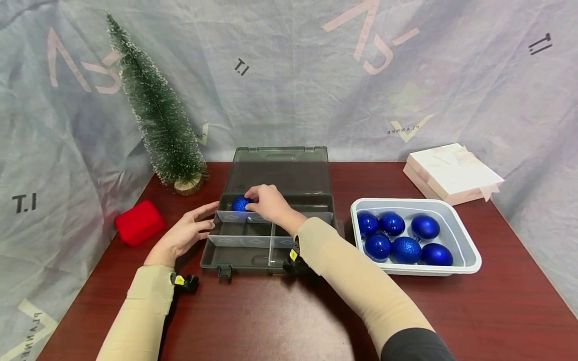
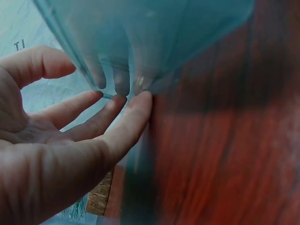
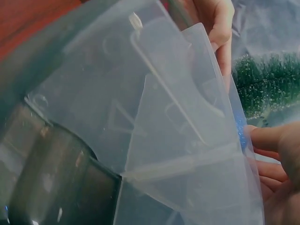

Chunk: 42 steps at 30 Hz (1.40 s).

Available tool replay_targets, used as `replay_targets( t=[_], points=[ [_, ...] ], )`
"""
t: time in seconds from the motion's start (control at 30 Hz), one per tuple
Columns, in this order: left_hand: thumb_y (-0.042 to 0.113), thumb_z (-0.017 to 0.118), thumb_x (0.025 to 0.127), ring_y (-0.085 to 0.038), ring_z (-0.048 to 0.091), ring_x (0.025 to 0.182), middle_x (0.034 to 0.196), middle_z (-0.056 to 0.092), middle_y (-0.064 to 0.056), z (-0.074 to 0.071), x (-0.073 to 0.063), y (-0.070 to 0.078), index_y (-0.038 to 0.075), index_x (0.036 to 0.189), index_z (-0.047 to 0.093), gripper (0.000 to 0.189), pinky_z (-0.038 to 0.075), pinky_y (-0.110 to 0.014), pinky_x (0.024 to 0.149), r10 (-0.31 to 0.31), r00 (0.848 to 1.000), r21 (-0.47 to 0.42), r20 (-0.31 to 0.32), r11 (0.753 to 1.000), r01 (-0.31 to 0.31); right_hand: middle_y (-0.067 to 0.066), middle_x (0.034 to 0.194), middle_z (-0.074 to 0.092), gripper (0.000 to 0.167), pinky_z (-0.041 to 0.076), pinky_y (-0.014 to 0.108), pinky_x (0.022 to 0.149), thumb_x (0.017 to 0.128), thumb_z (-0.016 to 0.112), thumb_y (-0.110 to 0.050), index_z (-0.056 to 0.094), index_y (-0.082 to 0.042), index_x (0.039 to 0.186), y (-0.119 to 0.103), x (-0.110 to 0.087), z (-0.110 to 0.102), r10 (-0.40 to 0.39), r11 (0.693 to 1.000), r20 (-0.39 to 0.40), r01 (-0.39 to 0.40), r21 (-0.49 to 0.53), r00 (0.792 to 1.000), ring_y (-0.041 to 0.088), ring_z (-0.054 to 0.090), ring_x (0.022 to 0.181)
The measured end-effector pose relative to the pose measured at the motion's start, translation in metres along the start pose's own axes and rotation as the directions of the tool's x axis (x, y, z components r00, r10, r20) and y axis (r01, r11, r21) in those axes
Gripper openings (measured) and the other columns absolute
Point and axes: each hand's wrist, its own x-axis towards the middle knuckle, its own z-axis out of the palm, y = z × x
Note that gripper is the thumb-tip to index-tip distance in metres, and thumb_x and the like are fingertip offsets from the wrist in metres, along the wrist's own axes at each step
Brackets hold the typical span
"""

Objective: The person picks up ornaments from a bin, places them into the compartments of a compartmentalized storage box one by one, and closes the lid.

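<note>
A clear grey plastic box (image 1: 241, 259) with pale dividers (image 1: 241, 241) stands on the table, its lid (image 1: 280, 176) swung back. At the rear left of the box is a glittery blue ball (image 1: 240, 203), which my right hand (image 1: 269, 201) holds between thumb and fingers. In the right wrist view, the ball (image 3: 241, 136) shows only partly behind the translucent dividers. My left hand (image 1: 184, 233) is at the box's left side with its fingers loosely extended. The left wrist view shows its fingertips touching the box wall (image 2: 154, 33), with the thumb apart.
To the right, a white tray (image 1: 471, 261) holds several blue balls (image 1: 405, 249). Behind it lies a pale gift box (image 1: 469, 173) with a ribbon. A small frosted tree (image 1: 155, 108) stands at the back left, near a red box (image 1: 140, 222). Printed cloth hangs behind the table (image 1: 271, 316).
</note>
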Motion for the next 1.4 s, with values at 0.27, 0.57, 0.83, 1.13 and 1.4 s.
replay_targets(
  t=[0.27,0.57,0.83,1.13,1.4],
  points=[
    [-0.003,0.045,0.102,-0.025,0.046,0.11,0.162,0.023,-0.023,0.001,-0.001,0.0,0.004,0.162,0.024,0.064,0.04,-0.043,0.098,-0.001,1.0,0.005,-0.007,1.0,0.001,0.007,0.11,0.074,0.023,0.052,0.031,0.089,0.098,0.071,-0.014,0.073,-0.003,0.118,-0.003,-0.006,-0.009,-0.048,0.998,-0.05,0.05,0.037,0.998,0.019,0.067,0.102],
    [-0.003,0.045,0.102,-0.028,0.042,0.115,0.163,0.019,-0.024,0.001,0.0,-0.001,0.004,0.163,0.021,0.065,0.039,-0.045,0.099,0.002,1.0,0.004,0.006,1.0,-0.002,0.0,0.105,0.074,0.02,0.054,0.029,0.084,0.102,0.065,-0.023,0.075,-0.011,0.113,-0.012,-0.028,-0.028,-0.083,0.987,-0.144,0.101,0.123,0.986,0.011,0.068,0.096],
    [-0.003,0.044,0.103,-0.033,0.037,0.124,0.165,0.015,-0.023,-0.001,0.0,-0.001,0.004,0.163,0.019,0.066,0.033,-0.054,0.106,-0.003,1.0,0.001,0.016,1.0,0.003,0.001,0.105,0.074,0.016,0.054,0.032,0.081,0.102,0.066,-0.022,0.076,-0.013,0.111,-0.019,-0.064,-0.058,-0.138,0.956,-0.188,0.18,0.231,0.972,0.012,0.07,0.093],
    [-0.002,0.046,0.103,-0.023,0.044,0.111,0.164,0.018,-0.022,-0.003,-0.001,-0.001,0.005,0.163,0.02,0.065,0.043,-0.036,0.092,-0.001,1.0,0.011,0.017,1.0,0.0,-0.004,0.111,0.072,0.018,0.054,0.035,0.088,0.104,0.063,-0.023,0.074,-0.016,0.117,-0.007,-0.114,-0.093,-0.171,0.913,-0.152,0.214,0.347,0.974,0.017,0.069,0.105],
    [-0.002,0.046,0.103,-0.019,0.048,0.105,0.163,0.018,-0.022,-0.002,0.0,-0.001,0.005,0.163,0.02,0.066,0.042,-0.038,0.093,0.001,1.0,0.015,0.021,1.0,-0.001,0.001,0.117,0.07,0.021,0.054,0.034,0.088,0.102,0.064,-0.013,0.071,-0.01,0.122,0.009,-0.15,-0.12,-0.213,0.9,-0.16,0.257,0.352,0.964,0.017,0.069,0.106]
  ],
)
